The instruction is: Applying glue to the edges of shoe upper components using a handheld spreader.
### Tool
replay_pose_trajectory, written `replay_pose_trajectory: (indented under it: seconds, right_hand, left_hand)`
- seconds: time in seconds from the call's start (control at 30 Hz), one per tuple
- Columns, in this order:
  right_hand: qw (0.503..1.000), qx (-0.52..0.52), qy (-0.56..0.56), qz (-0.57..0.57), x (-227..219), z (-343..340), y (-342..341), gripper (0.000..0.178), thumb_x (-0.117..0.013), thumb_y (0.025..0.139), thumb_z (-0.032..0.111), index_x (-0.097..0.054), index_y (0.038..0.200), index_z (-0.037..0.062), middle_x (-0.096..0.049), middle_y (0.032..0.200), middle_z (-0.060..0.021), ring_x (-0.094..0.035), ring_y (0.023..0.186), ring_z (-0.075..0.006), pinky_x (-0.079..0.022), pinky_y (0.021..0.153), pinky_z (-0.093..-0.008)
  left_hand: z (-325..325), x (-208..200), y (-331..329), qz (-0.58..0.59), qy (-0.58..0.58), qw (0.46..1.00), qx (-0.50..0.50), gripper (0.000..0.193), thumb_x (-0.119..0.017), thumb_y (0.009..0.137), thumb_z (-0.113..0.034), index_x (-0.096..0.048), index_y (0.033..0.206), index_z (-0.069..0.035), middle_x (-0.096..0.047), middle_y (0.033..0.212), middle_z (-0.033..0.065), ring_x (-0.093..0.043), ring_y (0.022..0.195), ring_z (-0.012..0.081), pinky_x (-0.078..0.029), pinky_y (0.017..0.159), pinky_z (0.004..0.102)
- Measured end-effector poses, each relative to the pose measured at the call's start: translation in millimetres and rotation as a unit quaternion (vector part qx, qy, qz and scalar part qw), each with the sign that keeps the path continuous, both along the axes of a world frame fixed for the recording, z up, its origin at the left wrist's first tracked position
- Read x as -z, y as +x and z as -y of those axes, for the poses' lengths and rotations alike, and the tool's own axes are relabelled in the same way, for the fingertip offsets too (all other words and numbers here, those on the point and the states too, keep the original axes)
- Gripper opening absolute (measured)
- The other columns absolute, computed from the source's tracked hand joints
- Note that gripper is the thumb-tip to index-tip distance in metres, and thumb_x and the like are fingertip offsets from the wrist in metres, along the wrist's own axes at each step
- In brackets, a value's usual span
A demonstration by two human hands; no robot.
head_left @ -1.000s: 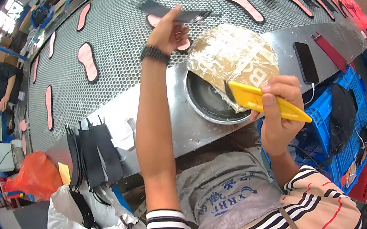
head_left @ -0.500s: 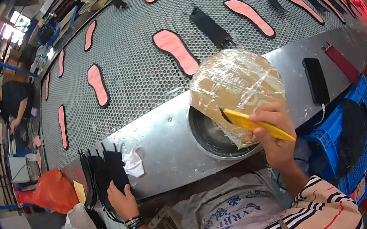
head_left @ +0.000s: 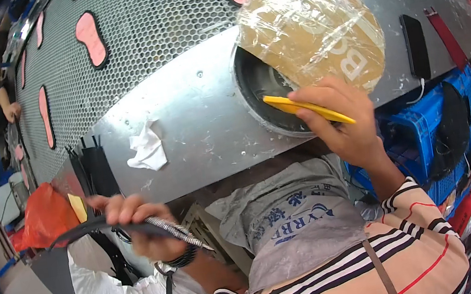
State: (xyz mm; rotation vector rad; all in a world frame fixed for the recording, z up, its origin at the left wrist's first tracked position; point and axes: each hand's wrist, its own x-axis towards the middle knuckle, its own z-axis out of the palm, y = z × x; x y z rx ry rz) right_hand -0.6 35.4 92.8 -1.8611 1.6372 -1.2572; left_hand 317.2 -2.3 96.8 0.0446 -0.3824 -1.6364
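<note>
My right hand pinches a yellow-handled brush over the near edge of a round metal pot. Dark bristles are hard to make out at the handle's far end. A cardboard lid wrapped in clear film covers most of the pot, leaving a gap on its left. At the lower left, my left hand is closed on a bent black strap piece with a glittery silver edge, held in the air. Just beyond it, more black strap pieces hang over the table edge.
A crumpled white tissue lies on the metal ledge. Pink insoles rest on the mesh conveyor. To the right are a phone on a cable and a blue crate. A red bag sits left.
My left hand has lifted a black strap piece from the pile and brought it nearer. The brush remains in my right hand, close to the pot. The whole view has shifted downward.
</note>
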Motion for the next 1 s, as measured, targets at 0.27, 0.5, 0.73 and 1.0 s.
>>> replay_pose_trajectory:
  seconds: [0.27,0.5,0.73,1.0]
  right_hand:
    - [0.998,0.024,-0.024,-0.049,9.5,1.5,10.3,0.019,-0.076,0.08,0.003,-0.071,0.098,0.0048,-0.064,0.084,-0.0071,-0.055,0.079,-0.0263,-0.043,0.073,-0.036]
    - [0.996,0.03,-0.057,-0.06,1.8,-5.2,16.8,0.017,-0.076,0.08,0.002,-0.072,0.097,0.0044,-0.064,0.082,-0.0077,-0.053,0.076,-0.0268,-0.043,0.069,-0.0376]
    - [0.969,0.057,0.076,0.227,-6.8,-12.4,22.5,0.01,-0.066,0.093,0.006,-0.071,0.1,0.0017,-0.068,0.093,-0.0095,-0.064,0.087,-0.0177,-0.048,0.078,-0.0288]
    - [0.995,-0.073,-0.067,0.02,-23.9,6.7,32.7,0.02,-0.075,0.081,0.006,-0.071,0.1,0.003,-0.067,0.094,-0.0089,-0.061,0.079,-0.0247,-0.048,0.071,-0.0337]
  left_hand:
    - [-0.2,37.6,-72.7,0.435,0.098,0.889,-0.103,0.02,-0.063,0.1,-0.015,-0.06,0.11,0.002,-0.07,0.098,0.0131,-0.068,0.078,0.0159,-0.056,0.063,0.0307]
    - [3.0,33.8,-85.3,0.514,0.137,0.828,-0.18,0.013,-0.07,0.095,-0.007,-0.061,0.102,-0.001,-0.061,0.085,0.0001,-0.05,0.066,0.0056,-0.038,0.056,0.0227]
    - [-0.6,30.1,-88.2,0.526,0.148,0.814,-0.197,0.016,-0.07,0.095,-0.007,-0.061,0.105,0.001,-0.063,0.086,0.0005,-0.052,0.068,0.0053,-0.04,0.058,0.0216]
    - [-8.9,25.5,-94.1,0.535,0.119,0.805,-0.228,0.017,-0.07,0.095,-0.008,-0.062,0.106,0.003,-0.065,0.094,0.0038,-0.054,0.075,0.0056,-0.043,0.064,0.021]
